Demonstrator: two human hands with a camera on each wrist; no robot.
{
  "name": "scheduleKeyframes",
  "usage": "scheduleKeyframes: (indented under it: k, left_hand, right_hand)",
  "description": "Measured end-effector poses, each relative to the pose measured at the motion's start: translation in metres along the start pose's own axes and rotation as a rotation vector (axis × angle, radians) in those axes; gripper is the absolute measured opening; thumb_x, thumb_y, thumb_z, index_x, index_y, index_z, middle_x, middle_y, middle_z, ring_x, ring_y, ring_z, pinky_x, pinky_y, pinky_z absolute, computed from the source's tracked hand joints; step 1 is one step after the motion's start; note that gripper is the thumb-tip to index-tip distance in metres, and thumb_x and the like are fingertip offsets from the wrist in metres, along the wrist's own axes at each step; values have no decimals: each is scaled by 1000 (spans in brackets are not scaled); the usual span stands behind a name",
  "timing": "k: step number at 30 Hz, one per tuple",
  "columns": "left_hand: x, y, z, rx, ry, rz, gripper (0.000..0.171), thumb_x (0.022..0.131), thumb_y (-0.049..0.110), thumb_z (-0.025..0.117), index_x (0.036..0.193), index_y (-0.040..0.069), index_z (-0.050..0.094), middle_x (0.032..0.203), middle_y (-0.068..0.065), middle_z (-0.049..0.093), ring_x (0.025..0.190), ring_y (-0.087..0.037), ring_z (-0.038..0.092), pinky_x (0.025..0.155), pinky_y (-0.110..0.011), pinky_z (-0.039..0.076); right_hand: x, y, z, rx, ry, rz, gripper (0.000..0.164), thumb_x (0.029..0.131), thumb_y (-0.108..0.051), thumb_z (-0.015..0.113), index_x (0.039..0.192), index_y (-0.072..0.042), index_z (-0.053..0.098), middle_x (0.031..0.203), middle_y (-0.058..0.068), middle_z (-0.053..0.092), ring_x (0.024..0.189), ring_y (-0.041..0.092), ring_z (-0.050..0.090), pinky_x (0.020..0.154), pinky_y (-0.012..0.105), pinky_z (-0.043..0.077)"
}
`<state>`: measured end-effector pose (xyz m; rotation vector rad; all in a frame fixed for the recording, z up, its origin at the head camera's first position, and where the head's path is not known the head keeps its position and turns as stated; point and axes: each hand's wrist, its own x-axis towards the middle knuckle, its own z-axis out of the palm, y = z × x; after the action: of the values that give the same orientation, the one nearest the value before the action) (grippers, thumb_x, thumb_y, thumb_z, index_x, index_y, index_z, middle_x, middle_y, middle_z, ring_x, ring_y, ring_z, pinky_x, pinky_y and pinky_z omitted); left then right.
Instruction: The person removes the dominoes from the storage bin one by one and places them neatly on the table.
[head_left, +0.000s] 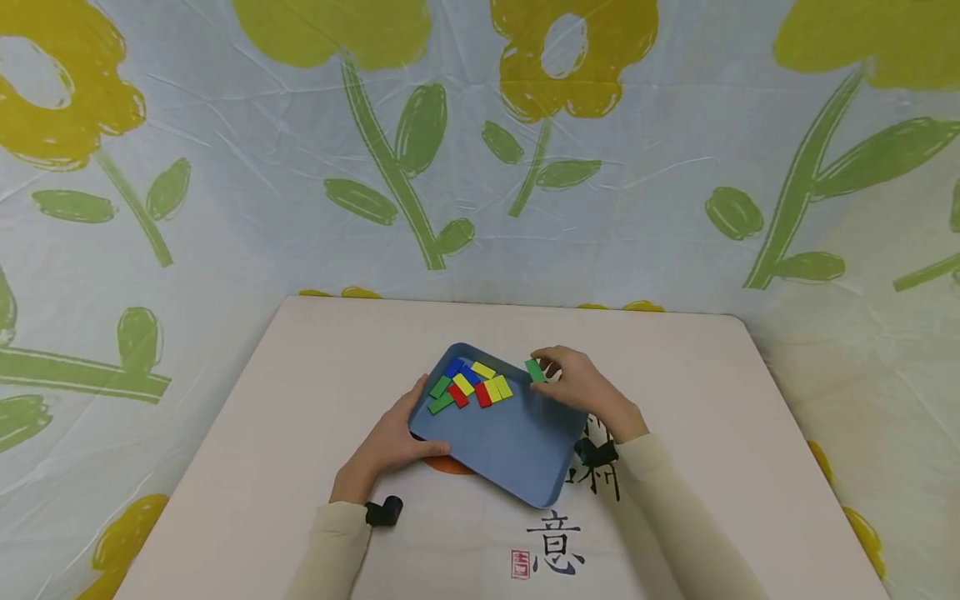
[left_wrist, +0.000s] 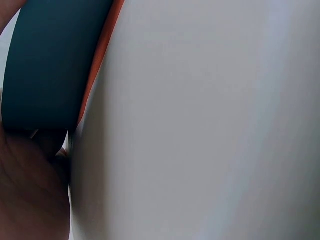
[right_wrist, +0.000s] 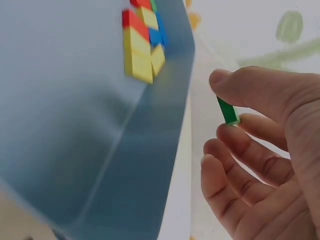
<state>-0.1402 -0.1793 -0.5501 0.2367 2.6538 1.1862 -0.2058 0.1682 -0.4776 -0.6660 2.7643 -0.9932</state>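
A blue tray (head_left: 487,442) lies at a slant on the table. My left hand (head_left: 390,437) holds its left corner, thumb along the near rim and fingers at the far left side. In the left wrist view the tray's outer wall (left_wrist: 55,65) looks dark beside the palm (left_wrist: 30,185). Over the tray's far right rim, my right hand (head_left: 581,383) pinches a green block (head_left: 535,370) between thumb and fingertips; the right wrist view shows this block (right_wrist: 228,111) upright. Several red, yellow, blue and green blocks (head_left: 463,383) lie flat together in the tray's far left part.
The pale table (head_left: 262,467) carries black brush characters (head_left: 555,542) and a red seal print (head_left: 520,564) near its front. Part of an orange-red patch (head_left: 448,465) shows under the tray's near edge. A flower-printed cloth (head_left: 622,192) hangs behind the table.
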Motion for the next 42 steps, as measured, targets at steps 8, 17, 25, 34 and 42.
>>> scheduleKeyframes:
  k: [8, 17, 25, 34, 42]
  left_hand:
    - [0, -2, 0, -3, 3, -11, 126, 68, 60, 89, 167, 31, 15, 168, -8, 31, 148, -33, 38, 119, -63, 33]
    - [-1, -1, 1, -19, -2, -22, 125, 69, 60, 88, 167, 32, 15, 169, -8, 30, 148, -33, 37, 119, -64, 33]
    - [0, -1, 2, -20, 0, -20, 124, 69, 60, 88, 166, 33, 15, 169, -8, 30, 149, -34, 37, 119, -64, 33]
    - [-1, 0, 2, -8, 16, -18, 125, 69, 60, 88, 166, 35, 15, 168, -6, 31, 148, -32, 38, 119, -63, 33]
    - [-2, 2, 2, -19, 16, -28, 124, 69, 60, 88, 166, 33, 17, 168, -7, 31, 149, -33, 38, 118, -64, 34]
  right_hand:
    - [-5, 31, -14, 42, 70, 86, 56, 91, -23, 79, 139, 1, 61, 116, 17, 68, 105, 33, 66, 86, 49, 57]
    - [-8, 64, -10, 47, 93, 192, 56, 92, -24, 79, 138, 1, 60, 128, 25, 63, 114, 41, 63, 89, 53, 57]
    - [-11, 87, -3, -30, 145, 194, 52, 90, -25, 80, 131, 4, 64, 132, 30, 57, 115, 44, 59, 90, 57, 54]
    - [-13, 100, 5, -22, 165, 230, 55, 90, -26, 81, 133, 3, 63, 145, 35, 44, 134, 54, 42, 102, 66, 46]
    - [-12, 100, 7, 13, 172, 256, 54, 90, -24, 80, 133, 4, 63, 149, 35, 38, 138, 54, 36, 106, 68, 42]
